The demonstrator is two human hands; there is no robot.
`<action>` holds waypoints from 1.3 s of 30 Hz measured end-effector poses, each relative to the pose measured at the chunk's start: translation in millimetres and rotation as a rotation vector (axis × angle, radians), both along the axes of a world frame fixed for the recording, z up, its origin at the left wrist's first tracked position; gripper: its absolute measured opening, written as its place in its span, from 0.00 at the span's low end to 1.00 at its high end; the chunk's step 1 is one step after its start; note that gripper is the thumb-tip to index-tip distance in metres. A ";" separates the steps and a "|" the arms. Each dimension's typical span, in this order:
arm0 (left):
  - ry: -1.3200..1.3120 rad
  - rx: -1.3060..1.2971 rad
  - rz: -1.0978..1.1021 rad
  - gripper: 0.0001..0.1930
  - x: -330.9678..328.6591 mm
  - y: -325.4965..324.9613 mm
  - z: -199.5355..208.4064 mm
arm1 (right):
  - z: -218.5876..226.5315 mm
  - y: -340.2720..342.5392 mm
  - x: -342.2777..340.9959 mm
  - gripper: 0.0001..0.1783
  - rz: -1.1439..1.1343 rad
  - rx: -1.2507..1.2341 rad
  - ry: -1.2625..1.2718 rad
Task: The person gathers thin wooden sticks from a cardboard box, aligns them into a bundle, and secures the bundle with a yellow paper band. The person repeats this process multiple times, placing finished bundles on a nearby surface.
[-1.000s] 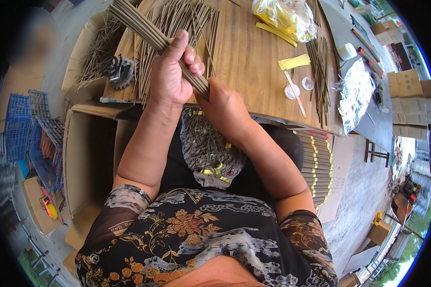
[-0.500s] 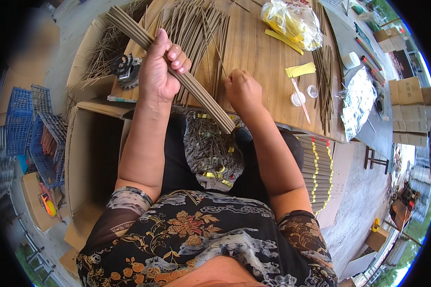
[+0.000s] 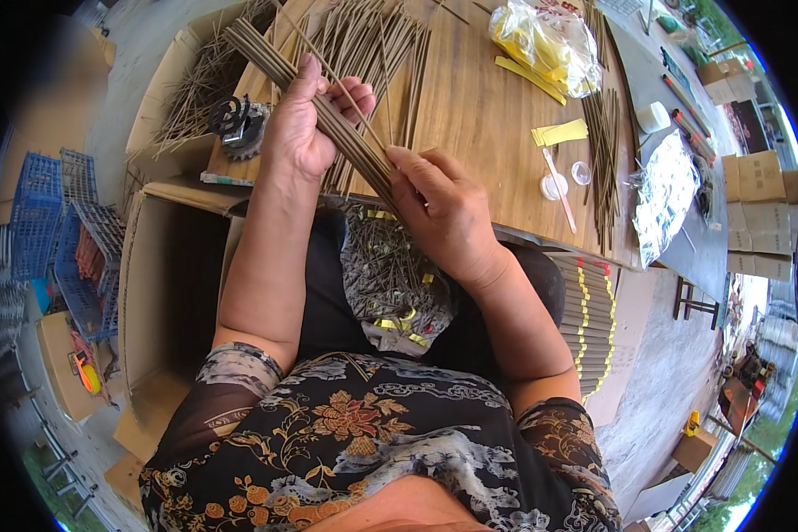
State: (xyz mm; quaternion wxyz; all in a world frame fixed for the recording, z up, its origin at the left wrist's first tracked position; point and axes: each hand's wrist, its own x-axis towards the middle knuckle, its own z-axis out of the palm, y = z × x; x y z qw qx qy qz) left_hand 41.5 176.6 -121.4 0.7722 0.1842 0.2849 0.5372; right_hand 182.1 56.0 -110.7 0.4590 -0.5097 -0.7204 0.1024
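Note:
A bundle of thin brown incense sticks (image 3: 356,144) slants across in front of me, upper end to the left. My left hand (image 3: 297,133) is wrapped round it, thumb on top and fingertips loosened a little. Along the bundle's right side lies a single incense stick (image 3: 335,78), slightly apart from the rest. At the lower end, my right hand (image 3: 448,208) pinches that single stick between thumb and forefinger, its other fingers covering the bundle's tip. Loose incense sticks (image 3: 350,40) lie fanned on the wooden table (image 3: 470,115) just beyond.
Yellow paper strips (image 3: 559,133), a small white tub (image 3: 552,187) and a plastic bag (image 3: 545,44) lie on the table's right. A black metal device (image 3: 239,129) sits at its left edge. An open cardboard box (image 3: 182,293) stands left of my legs; banded bundles (image 3: 585,310) stand right.
My right hand has moved from the tabletop to the bundle's lower end, bringing a single incense stick against it. The left fingers have loosened slightly round the bundle.

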 end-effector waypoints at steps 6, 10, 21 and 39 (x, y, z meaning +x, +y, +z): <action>-0.034 -0.015 -0.064 0.19 2.9 6.7 -12.7 | 0.1 -3.9 -3.4 0.14 -0.001 -0.016 -0.078; 0.008 -0.027 -0.068 0.19 4.8 6.1 -13.1 | -1.2 -3.3 -3.7 0.15 0.021 -0.003 -0.119; 0.027 -0.015 -0.063 0.17 10.1 -2.4 0.9 | 0.5 -3.6 0.1 0.16 0.067 -0.045 -0.236; -0.189 0.419 -0.097 0.14 -12.1 -2.1 26.3 | -14.2 1.0 5.5 0.17 0.137 -0.609 0.019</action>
